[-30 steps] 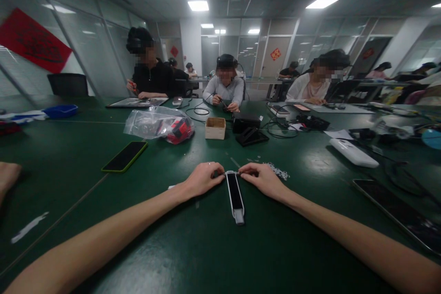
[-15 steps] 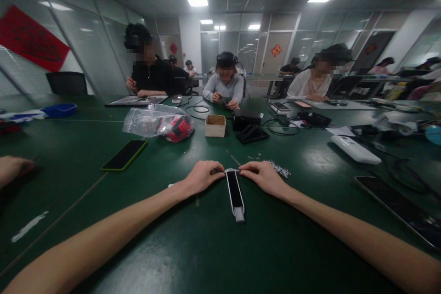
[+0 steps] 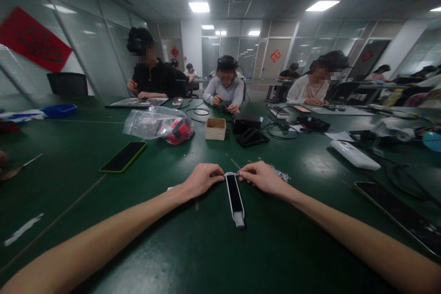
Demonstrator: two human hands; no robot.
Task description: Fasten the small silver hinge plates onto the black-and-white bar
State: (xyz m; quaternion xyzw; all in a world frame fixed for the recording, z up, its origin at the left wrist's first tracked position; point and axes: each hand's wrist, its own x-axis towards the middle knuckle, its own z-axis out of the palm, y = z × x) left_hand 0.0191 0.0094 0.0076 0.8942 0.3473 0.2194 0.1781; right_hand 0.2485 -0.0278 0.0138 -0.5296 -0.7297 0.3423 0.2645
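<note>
A slim white-framed device (image 3: 235, 197) with a long black face lies on the green table in front of me, its grey-white end (image 3: 239, 219) towards me. Across its far end runs a thin pale strip (image 3: 231, 174), partly covered by my fingertips. My left hand (image 3: 206, 178) pinches the strip's left end between thumb and fingers. On the other side, my right hand (image 3: 259, 176) has its thumb and fingers closed on the right end. Small metal-looking pieces (image 3: 281, 174) lie just behind my right hand, and a clear strip (image 3: 235, 164) rests beyond the device.
A green-edged phone (image 3: 124, 157) lies left; a plastic bag (image 3: 161, 125) with red contents, a small box (image 3: 215, 129) and a black stand (image 3: 252, 138) stand ahead. At right are a white device (image 3: 355, 154) and a dark tablet-like device (image 3: 396, 213). Co-workers sit opposite.
My hands keep their pinch at the device's far end, with only slight movement. The other person's hand at the far left has drawn back, and a thin tool shows there.
</note>
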